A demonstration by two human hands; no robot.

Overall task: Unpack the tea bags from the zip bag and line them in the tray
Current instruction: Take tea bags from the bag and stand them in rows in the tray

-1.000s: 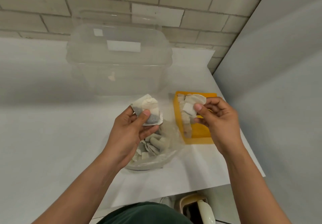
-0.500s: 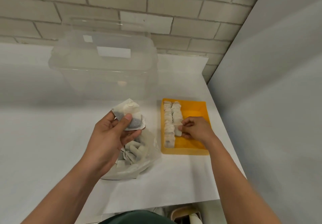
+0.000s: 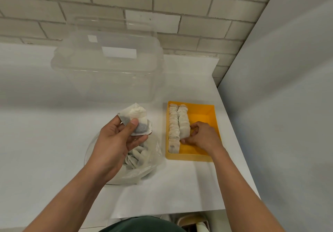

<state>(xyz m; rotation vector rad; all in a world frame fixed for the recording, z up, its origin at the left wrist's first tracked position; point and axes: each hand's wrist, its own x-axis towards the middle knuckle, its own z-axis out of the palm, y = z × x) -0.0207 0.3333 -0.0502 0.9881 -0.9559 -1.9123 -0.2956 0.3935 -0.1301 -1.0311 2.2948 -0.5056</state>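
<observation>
Head view looks down on both hands working over a white table (image 3: 45,141). The left hand (image 3: 115,141) hovers above the clear plastic zip bag (image 3: 144,166), thumb and fingers curled round a small bunch of white paper tea bags (image 3: 138,123) with dark leaf showing through the paper. Held near the bag's mouth and not far from the tray, that bunch probably serves as a ready supply, so the other hand need not dig into the bag for each one. More tea bags lie loose inside the zip bag, which slumps open on the table.

The right hand (image 3: 203,138) is down inside the shallow yellow rectangular plastic tray (image 3: 191,157), its fingertips pinching a single tea bag (image 3: 184,131) set on edge at the near end of the second row (image 3: 182,116). Stood upright and pressed against its neighbour, each bag props the next, which seems to be why the lines hold straight and pack tightly. The first row (image 3: 173,129) runs along the tray's left wall for nearly its whole length. The second row touches it and stops partway, and the right part of the tray floor shows bare yellow.

Judging by what remains in the zip bag, a good share of the work is left. A large clear plastic lidded container (image 3: 108,69) stands behind, against a pale brick wall (image 3: 198,24).
</observation>
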